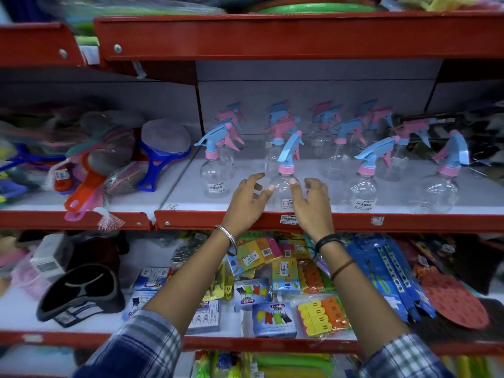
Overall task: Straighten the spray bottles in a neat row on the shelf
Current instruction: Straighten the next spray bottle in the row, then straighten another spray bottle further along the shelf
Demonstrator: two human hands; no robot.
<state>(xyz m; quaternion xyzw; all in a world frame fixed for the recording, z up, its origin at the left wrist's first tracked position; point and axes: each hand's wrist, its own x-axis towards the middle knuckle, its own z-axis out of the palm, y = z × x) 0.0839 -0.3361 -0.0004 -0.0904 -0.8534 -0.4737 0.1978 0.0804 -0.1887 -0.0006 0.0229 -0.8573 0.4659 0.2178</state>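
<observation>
Spray bottle (283, 186) between both hands' spread fingers (268, 190)

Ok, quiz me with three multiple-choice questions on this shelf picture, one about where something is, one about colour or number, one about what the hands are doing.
1. Where does the bottle between the two hands stand?
A. At the shelf's front edge, second from the left
B. At the back wall
C. On the shelf below

2. What colour is the collar under that bottle's blue trigger?
A. Green
B. Pink
C. Black

3. How are the hands?
A. Both fists closed, away from the bottles
B. One hand lifting a bottle high
C. Both open, one on each side of the bottle

Answers:
1 A, the centre spray bottle stands near the red shelf edge, with one front bottle to its left.
2 B, a pink collar sits under the trigger.
3 C, the left hand and right hand flank it with spread fingers; whether they touch it is unclear.
</observation>
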